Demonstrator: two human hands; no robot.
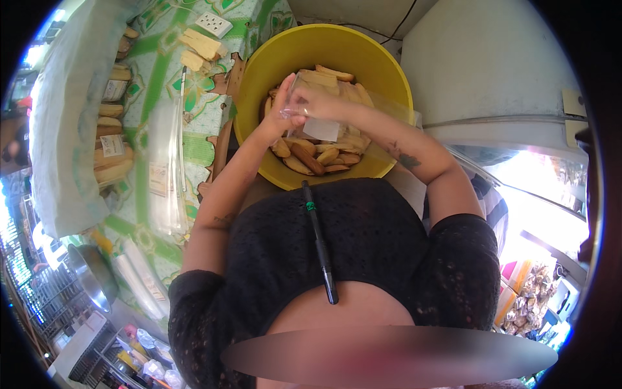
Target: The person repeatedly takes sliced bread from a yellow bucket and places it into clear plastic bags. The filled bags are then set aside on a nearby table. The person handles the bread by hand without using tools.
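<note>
Both of my hands are over a large yellow plastic tub (269, 53) that holds many pieces of sliced, dried-looking food (306, 158), brown and pale yellow. Between them is a clear plastic bag (354, 104) with a white label (321, 130) on it, lying over the pieces. My left hand (280, 109) grips the bag's edge at its left end. My right hand (313, 101) has its fingers bent at the same edge, close to my left fingers. Part of the bag's outline is lost against the food below.
On the left, a table with a green and white patterned cloth (158, 48) bears a power strip (214, 25), yellow food pieces (201, 46), flat clear bags (163, 194) and labelled packs (112, 146). A metal bowl (92, 277) stands lower left. A pale cabinet (476, 63) stands right.
</note>
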